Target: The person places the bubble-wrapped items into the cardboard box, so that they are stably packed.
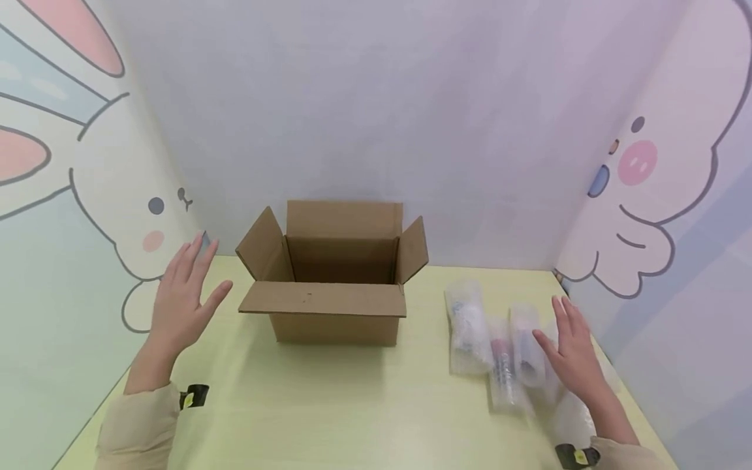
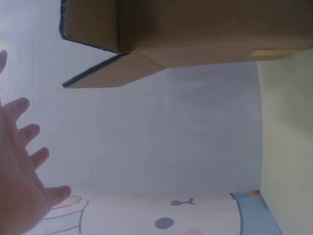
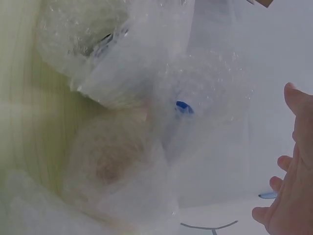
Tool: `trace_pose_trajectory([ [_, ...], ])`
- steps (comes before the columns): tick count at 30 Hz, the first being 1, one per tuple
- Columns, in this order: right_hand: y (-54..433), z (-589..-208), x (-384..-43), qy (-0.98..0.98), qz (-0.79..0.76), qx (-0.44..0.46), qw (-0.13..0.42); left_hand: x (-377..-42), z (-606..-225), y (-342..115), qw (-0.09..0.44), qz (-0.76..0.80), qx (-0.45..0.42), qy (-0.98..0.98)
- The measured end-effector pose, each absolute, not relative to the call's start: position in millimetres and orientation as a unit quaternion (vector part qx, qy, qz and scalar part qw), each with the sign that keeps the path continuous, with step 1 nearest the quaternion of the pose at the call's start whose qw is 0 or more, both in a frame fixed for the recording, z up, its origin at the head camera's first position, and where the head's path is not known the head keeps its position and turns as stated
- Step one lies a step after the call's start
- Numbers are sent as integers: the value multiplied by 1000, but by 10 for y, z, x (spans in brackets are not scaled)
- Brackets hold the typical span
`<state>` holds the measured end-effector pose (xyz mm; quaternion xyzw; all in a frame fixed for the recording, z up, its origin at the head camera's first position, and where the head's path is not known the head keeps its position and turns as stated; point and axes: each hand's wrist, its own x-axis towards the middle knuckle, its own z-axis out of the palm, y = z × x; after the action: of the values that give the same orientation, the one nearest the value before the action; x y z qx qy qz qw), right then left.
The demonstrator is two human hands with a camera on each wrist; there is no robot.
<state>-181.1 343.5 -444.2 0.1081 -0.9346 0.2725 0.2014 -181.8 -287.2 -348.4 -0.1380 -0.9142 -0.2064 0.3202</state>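
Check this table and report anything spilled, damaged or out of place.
Nothing major stands out. The open cardboard box stands upright, and the bubble-wrapped packages sit loosely grouped near the right hand, with no spill visible. The box's front flap has a small dark mark, too small to call damage.

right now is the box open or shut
Open: the box has all four flaps spread away from its mouth, and the head view shows its dark inside.

Open cardboard box (image 1: 329,299) stands left of bubble-wrapped packages (image 1: 502,365)
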Motion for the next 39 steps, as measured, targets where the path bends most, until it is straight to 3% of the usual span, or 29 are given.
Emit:
trace_pose_trajectory([
  [7, 3312, -4473, -1871, -932, 287, 111, 191, -1916, -3241, -2641, 332, -220, -194, -897],
  [16, 3193, -4444, -1900, -932, 297, 107, 179, -2037, -3114, -2468, 320, -131, -198, -917],
  [20, 3175, -4448, -1896, -931, 301, 106, 179, -2088, -3103, -2397, 291, -77, -187, -935],
  [28, 3150, -4476, -1893, -931, 301, 103, 177, -2064, -3154, -2376, 186, -4, -126, -975],
  [39, 3145, -4509, -1879, -932, 306, 103, 167, -2056, -3314, -2485, 188, -16, -111, -976],
])
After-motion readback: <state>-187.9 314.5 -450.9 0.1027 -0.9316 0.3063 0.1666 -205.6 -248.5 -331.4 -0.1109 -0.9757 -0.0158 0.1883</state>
